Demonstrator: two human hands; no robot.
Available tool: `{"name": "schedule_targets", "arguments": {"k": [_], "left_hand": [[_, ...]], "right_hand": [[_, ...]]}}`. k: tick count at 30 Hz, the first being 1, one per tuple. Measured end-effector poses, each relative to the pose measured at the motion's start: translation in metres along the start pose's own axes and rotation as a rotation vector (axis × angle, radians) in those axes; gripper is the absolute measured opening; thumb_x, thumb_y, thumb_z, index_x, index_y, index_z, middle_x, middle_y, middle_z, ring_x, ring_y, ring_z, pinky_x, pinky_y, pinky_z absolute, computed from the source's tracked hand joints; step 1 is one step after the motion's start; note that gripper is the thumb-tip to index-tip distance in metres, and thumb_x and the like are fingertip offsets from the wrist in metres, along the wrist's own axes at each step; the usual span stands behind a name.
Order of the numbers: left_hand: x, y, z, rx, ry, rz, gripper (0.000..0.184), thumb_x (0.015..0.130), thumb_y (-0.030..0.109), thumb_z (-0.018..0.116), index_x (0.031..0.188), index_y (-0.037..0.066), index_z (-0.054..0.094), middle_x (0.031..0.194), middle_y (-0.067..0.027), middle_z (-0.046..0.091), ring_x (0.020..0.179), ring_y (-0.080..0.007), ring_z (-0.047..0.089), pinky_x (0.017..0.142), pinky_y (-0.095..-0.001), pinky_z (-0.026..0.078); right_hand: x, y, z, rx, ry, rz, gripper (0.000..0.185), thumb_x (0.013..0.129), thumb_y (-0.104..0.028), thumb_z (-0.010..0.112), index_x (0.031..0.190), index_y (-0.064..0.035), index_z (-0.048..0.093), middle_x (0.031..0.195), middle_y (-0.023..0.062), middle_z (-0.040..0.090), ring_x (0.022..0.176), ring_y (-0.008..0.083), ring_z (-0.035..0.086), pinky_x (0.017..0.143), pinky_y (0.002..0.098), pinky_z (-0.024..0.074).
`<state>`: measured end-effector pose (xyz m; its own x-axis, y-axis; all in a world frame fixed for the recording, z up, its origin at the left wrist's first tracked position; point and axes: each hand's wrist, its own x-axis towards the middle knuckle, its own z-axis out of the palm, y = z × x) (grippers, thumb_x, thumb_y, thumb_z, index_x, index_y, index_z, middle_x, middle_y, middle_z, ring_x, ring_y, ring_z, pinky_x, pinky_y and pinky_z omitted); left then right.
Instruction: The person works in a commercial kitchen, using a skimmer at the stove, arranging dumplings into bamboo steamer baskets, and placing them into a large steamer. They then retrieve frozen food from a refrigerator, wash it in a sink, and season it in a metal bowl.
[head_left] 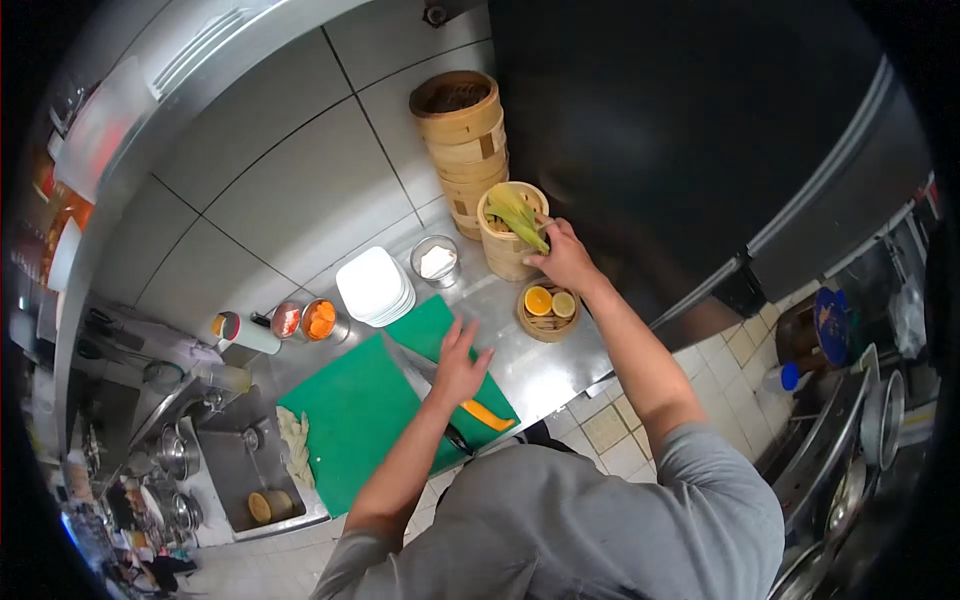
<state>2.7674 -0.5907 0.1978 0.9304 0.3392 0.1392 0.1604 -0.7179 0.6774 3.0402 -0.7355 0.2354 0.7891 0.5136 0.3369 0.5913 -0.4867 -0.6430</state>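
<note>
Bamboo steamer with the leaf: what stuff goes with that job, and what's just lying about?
Seemingly for the job:
- bamboo steamer
- yellow-green leaf, by the right hand
- green board and knife, near the left hand

Probably just lying about:
- white plates
- crumpled cloth

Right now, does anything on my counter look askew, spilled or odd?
No spill or damage that I can make out. Two things look slightly untidy: a cloth lies crumpled between the sink and the green board, and the knife has its black handle at the board's near edge, where it might get bumped.
</note>
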Motion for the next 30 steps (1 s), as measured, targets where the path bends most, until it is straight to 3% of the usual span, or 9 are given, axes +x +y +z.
{"name": "schedule_targets", "arguments": {"k": [7, 9, 12, 15, 17, 19, 21, 24, 30], "left_hand": [[0.163, -0.007, 0.052, -0.404, 0.078, -0.344, 0.068, 0.098, 0.038, 0.065, 0.149, -0.001, 0.044, 0.138, -0.0268, 0.059, 0.126, -0.0371, 0.06, 0.108, -0.0449, 0.046], [0.199, 0.008, 0.049, -0.437, 0.028, -0.423, 0.07, 0.095, 0.042, 0.067, 0.145, -0.003, 0.048, 0.125, -0.0237, 0.068, 0.105, -0.0378, 0.07, 0.093, -0.0439, 0.054], [0.24, 0.0, 0.061, -0.201, 0.117, -0.538, 0.047, 0.092, 0.036, 0.067, 0.121, 0.0, 0.068, 0.113, -0.0247, 0.072, 0.111, -0.0371, 0.068, 0.096, -0.0429, 0.051], [0.254, -0.032, 0.046, 0.039, 0.156, -0.338, 0.036, 0.089, 0.028, 0.067, 0.113, 0.002, 0.071, 0.108, -0.0244, 0.073, 0.105, -0.036, 0.07, 0.09, -0.0431, 0.054], [0.246, -0.014, 0.008, -0.297, 0.018, -0.364, 0.032, 0.088, 0.012, 0.06, 0.117, 0.003, 0.07, 0.111, -0.0229, 0.073, 0.106, -0.0365, 0.07, 0.091, -0.042, 0.054], [0.238, -0.033, 0.002, -0.405, -0.099, -0.328, 0.034, 0.087, 0.008, 0.059, 0.119, 0.004, 0.069, 0.113, -0.0224, 0.073, 0.107, -0.0365, 0.069, 0.092, -0.042, 0.055], [0.223, -0.032, 0.002, 0.227, -0.482, 0.084, 0.036, 0.086, 0.005, 0.059, 0.122, 0.003, 0.068, 0.117, -0.0207, 0.072, 0.109, -0.036, 0.069, 0.093, -0.0423, 0.055], [0.216, 0.021, 0.013, 0.727, -0.641, -0.037, 0.037, 0.086, 0.006, 0.06, 0.122, 0.005, 0.067, 0.121, -0.0192, 0.071, 0.112, -0.0355, 0.068, 0.095, -0.0435, 0.055], [0.177, 0.005, -0.008, 0.424, -0.211, -0.084, 0.047, 0.084, 0.004, 0.061, 0.13, 0.013, 0.061, 0.112, -0.0229, 0.07, 0.108, -0.0411, 0.067, 0.09, -0.0501, 0.055]], "right_hand": [[0.042, -0.028, -0.027, 0.126, -0.053, 0.06, 0.04, 0.078, -0.024, 0.086, 0.104, -0.0008, 0.066, 0.108, 0.0216, 0.07, 0.103, 0.038, 0.069, 0.088, 0.044, 0.0548], [0.045, -0.046, -0.049, 0.16, -0.054, 0.05, 0.042, 0.078, -0.024, 0.086, 0.108, -0.0005, 0.066, 0.105, 0.0209, 0.071, 0.099, 0.0379, 0.07, 0.086, 0.0441, 0.0551], [0.043, -0.062, -0.072, 0.185, -0.005, 0.025, 0.045, 0.08, -0.022, 0.085, 0.114, -0.0002, 0.066, 0.099, 0.0189, 0.073, 0.093, 0.0352, 0.072, 0.084, 0.0419, 0.0558], [0.023, -0.066, -0.097, 0.294, -0.016, 0.009, 0.046, 0.082, -0.018, 0.084, 0.12, -0.0001, 0.065, 0.099, 0.0167, 0.075, 0.092, 0.0287, 0.073, 0.084, 0.0376, 0.0559], [0.012, -0.06, -0.109, 0.411, -0.059, 0.003, 0.045, 0.083, -0.015, 0.083, 0.122, -0.0002, 0.065, 0.101, 0.0157, 0.076, 0.093, 0.0247, 0.074, 0.085, 0.0354, 0.0557], [-0.002, -0.054, -0.112, 0.497, -0.046, 0.056, 0.037, 0.081, -0.016, 0.083, 0.111, 0.0, 0.066, 0.097, 0.0201, 0.073, 0.093, 0.0382, 0.071, 0.081, 0.0397, 0.0552], [-0.005, -0.045, -0.106, 0.491, -0.063, 0.066, 0.037, 0.081, -0.015, 0.083, 0.111, -0.0001, 0.066, 0.097, 0.0199, 0.073, 0.094, 0.0371, 0.072, 0.081, 0.0401, 0.0551], [-0.003, -0.024, -0.074, 0.448, -0.068, 0.064, 0.038, 0.081, -0.014, 0.084, 0.112, -0.0005, 0.066, 0.099, 0.0197, 0.073, 0.097, 0.0353, 0.072, 0.083, 0.0403, 0.0551], [-0.012, -0.022, -0.053, 0.492, -0.004, 0.021, 0.044, 0.086, -0.007, 0.081, 0.126, -0.0005, 0.063, 0.109, 0.0103, 0.075, 0.098, 0.0151, 0.07, 0.088, 0.031, 0.0547]]}}
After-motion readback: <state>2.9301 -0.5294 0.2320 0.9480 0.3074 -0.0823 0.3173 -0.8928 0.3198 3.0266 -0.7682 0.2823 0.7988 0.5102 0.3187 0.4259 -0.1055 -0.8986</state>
